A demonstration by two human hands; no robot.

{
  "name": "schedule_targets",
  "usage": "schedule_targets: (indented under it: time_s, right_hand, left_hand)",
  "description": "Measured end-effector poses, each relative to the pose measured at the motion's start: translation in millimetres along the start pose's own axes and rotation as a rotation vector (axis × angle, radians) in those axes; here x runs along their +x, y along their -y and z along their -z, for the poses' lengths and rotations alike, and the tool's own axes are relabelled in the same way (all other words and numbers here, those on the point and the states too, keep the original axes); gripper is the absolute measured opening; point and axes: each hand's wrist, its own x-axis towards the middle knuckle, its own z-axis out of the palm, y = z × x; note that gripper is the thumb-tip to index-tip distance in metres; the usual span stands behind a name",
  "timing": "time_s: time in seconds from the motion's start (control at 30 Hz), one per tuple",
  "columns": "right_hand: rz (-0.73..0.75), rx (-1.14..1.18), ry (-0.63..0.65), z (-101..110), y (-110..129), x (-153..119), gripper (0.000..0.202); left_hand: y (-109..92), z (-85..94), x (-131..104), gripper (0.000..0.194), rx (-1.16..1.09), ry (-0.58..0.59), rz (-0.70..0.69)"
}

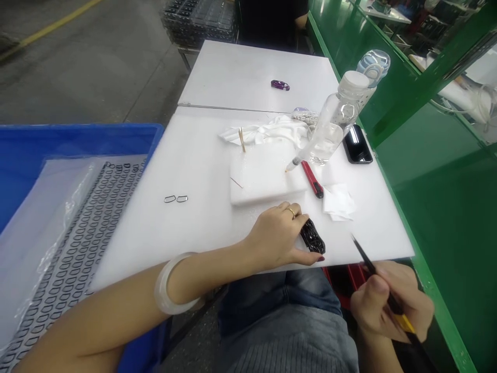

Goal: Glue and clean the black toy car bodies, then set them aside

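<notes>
My left hand rests on the white table, its fingers and thumb curved round a bundle of small black glossy rings near the front edge. My right hand, beyond the table's front right corner, grips a thin pointed tool with a black and yellow handle, its tip directed up and left. Two small dark-rimmed loops lie apart on the left of the table. A white foam block behind my left hand bears thin wooden sticks and a small syringe-like tube.
Right of the block are a red cutter, folded white tissue, a clear bottle and a phone. A blue bin holds rows of loops at left. A green partition borders the right. A person is beyond the table.
</notes>
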Motion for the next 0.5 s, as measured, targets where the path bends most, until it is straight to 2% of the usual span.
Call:
schedule_targets:
  time_s: [0.07,0.17,0.23,0.5]
  right_hand:
    - [-0.029,0.072,-0.044,-0.9,-1.2,1.4,0.02]
    - [-0.2,0.287,0.09,-4.0,-2.0,3.7,0.019]
    - [-0.261,0.347,0.162,-5.5,-2.1,3.3,0.019]
    - [-0.265,0.287,0.279,-8.2,-2.4,0.1,0.017]
  left_hand:
    - [0.2,0.1,-0.2,0.07,0.004,-0.007,-0.002]
    - [-0.5,0.6,-0.2,0.07,0.005,-0.017,0.003]
    - [-1.3,1.1,-0.1,0.069,0.003,-0.009,0.009]
    - [-1.1,0.6,0.9,0.069,-0.016,0.007,0.017]
